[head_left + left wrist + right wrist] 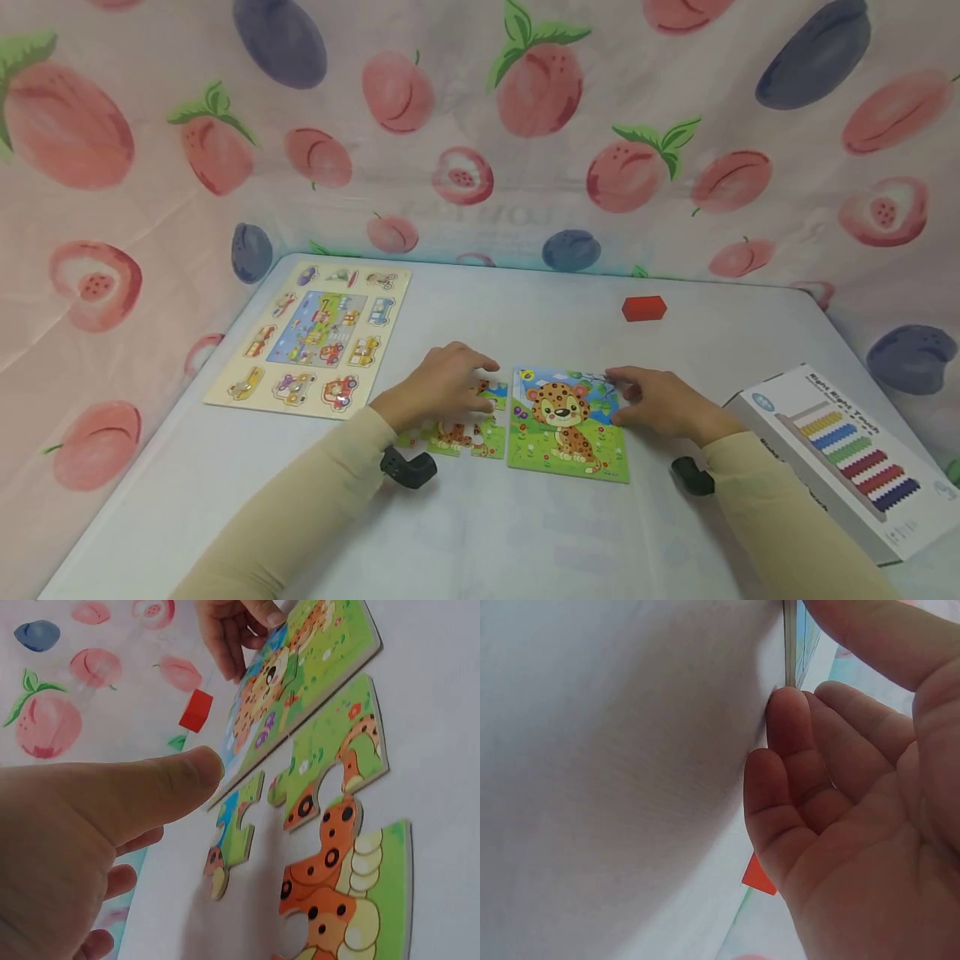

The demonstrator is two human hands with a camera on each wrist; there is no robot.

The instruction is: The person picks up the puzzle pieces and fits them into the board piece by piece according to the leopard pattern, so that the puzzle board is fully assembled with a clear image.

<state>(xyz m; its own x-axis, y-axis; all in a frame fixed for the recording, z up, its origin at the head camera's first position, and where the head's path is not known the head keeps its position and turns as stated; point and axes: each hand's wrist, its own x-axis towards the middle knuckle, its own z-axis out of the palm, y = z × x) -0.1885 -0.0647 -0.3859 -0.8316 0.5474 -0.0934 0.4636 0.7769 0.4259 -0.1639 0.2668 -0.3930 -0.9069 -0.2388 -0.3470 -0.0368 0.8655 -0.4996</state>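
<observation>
In the head view my left hand [447, 383] hovers over loose jigsaw pieces [457, 433] with green, blue and orange spotted parts. The left wrist view shows its thumb [165, 787] stretched out, apart from the separate pieces [330, 892], with nothing held. Right of them a square leopard puzzle board [567, 425] lies flat, its picture facing up. My right hand [663, 402] is at the board's upper right, fingertips touching its edge and thumb beside the picture. Close up in the right wrist view, relaxed, slightly bent fingers [787, 720] meet the board's corner.
A wooden vehicle puzzle board [247, 333] lies at the back left. A red block [644, 308] sits at the back right, and a white toy box [847, 467] stands at the right. Fruit-patterned cloth [465, 100] hangs behind the white table [480, 542].
</observation>
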